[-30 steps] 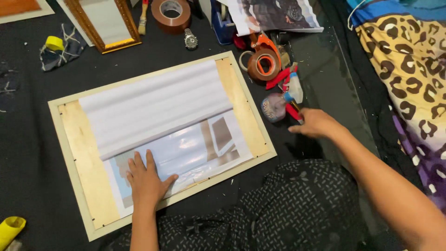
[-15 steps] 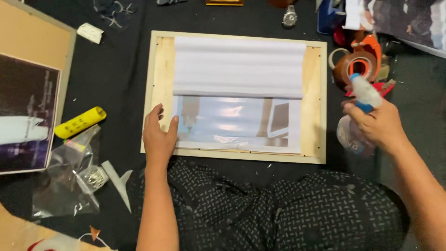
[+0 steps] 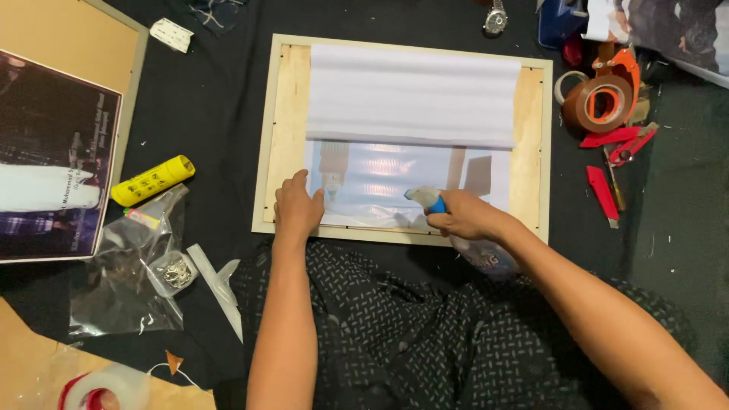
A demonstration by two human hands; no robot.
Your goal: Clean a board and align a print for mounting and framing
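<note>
Right grip (image 3: pixel 465 218) clamped on spray bottle (image 3: pixel 486 254); left hand (image 3: pixel 298 209) flat, fingers apart, on wooden frame (image 3: pixel 288 144)

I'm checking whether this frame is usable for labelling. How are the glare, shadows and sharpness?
Head view: mostly sharp. The glossy print in the wooden frame shows banded glare. The left hand casts little shadow. The right hand with the spray bottle looks slightly soft.

head view, looking straight down, close
</note>
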